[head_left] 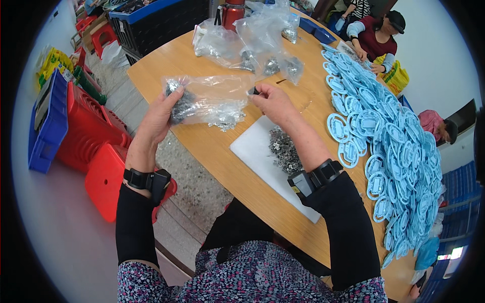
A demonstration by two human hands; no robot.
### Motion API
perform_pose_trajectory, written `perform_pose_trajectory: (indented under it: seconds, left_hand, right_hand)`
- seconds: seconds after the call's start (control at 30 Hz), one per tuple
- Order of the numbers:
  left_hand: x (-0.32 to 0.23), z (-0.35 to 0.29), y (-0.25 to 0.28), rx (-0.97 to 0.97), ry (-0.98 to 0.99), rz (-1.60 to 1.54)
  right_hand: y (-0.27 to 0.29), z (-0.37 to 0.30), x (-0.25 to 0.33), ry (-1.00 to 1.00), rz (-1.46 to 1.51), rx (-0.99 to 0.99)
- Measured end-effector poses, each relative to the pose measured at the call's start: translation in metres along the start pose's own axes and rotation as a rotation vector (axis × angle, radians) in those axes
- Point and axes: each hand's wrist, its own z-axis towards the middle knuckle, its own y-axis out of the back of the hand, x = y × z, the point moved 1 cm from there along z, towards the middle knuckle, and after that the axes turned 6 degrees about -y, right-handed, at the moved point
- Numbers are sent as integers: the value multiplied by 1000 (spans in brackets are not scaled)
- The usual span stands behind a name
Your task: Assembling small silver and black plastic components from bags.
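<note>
A clear plastic bag (214,91) is stretched sideways over the table's left edge, with small dark metal parts (183,107) gathered in its left end. My left hand (160,113) is closed around that filled end. At the other end, my right hand (273,101) pinches the bag's edge; something small and dark shows at the fingertips, too small to name. Beneath the bag, several shiny small metal pieces (225,126) lie on the wood. A white foam sheet (257,151) lies nearer me, and a heap of small metal parts (284,151) on it is partly covered by my right forearm.
Light blue oval plastic parts (384,131) are piled along the table's (313,121) right side. More clear bags (252,38) and a red flask (233,14) stand at the far side. Red stools (103,177) are at left. A co-worker (379,40) sits at the far right.
</note>
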Motion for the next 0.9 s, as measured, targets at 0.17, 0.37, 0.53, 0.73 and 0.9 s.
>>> perform_pose_trajectory:
  seconds: [0.17,0.37,0.53,0.73,0.9]
  left_hand:
    - [-2,5,9,68,-57,42]
    - [-1,10,11,50,-43,-50]
    - [-6,12,9,54,-83,-58]
    - [-9,13,8,54,-106,-89]
    - [-10,11,7,54,-120,-106]
  right_hand:
    - [-7,5,-4,-18,27,-25]
    - [-12,9,-4,-8,53,-27]
    - [-16,8,-5,-9,17,-13]
    - [-18,8,-1,-3,64,-131]
    - [-17,10,0,4,13,-128]
